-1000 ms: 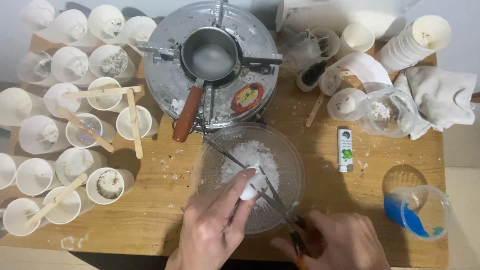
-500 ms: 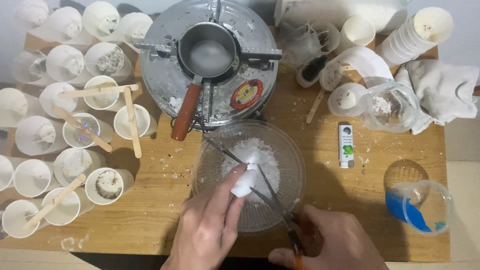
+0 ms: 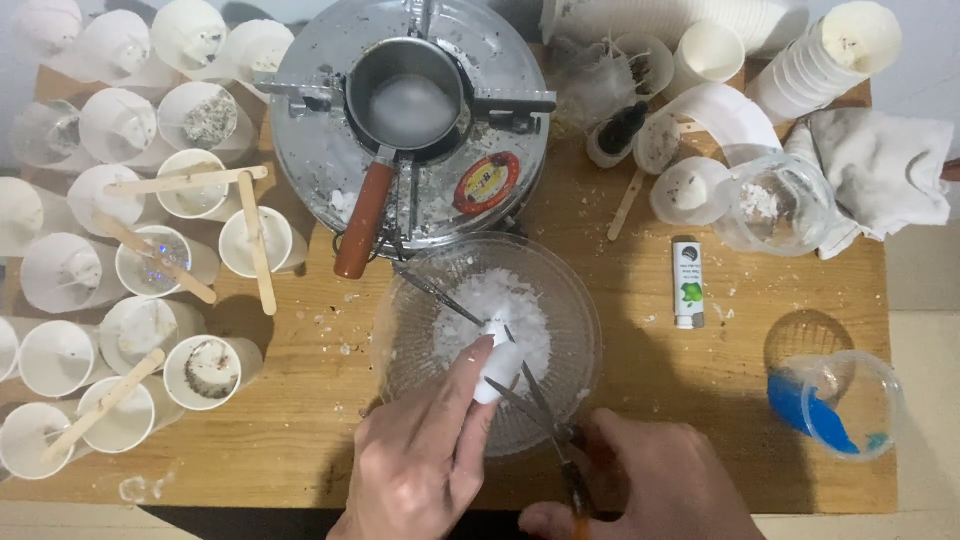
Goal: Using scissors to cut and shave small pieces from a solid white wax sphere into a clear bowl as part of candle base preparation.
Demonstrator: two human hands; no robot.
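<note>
My left hand (image 3: 425, 455) pinches a white wax lump (image 3: 497, 362) over a clear glass bowl (image 3: 570, 290) that holds white wax flakes (image 3: 490, 305). My right hand (image 3: 650, 485) grips the handles of scissors (image 3: 525, 392), whose open blades sit against the lump. A thin metal rod (image 3: 435, 293) leans across the bowl. Behind the bowl stands a round metal stove (image 3: 320, 150) with a small pot (image 3: 408, 100) of melted wax and its brown handle (image 3: 358, 225).
Several white paper cups (image 3: 130, 270), some with wooden sticks (image 3: 255, 250), crowd the left side. A lighter (image 3: 687, 283), a glass jar (image 3: 780, 205), stacked cups (image 3: 825, 65), a grey cloth (image 3: 885, 180) and a clear cup with a blue scoop (image 3: 830, 400) lie on the right.
The scissor blades have shifted slightly against the lump while my left hand turned it a little. The view has drifted slightly.
</note>
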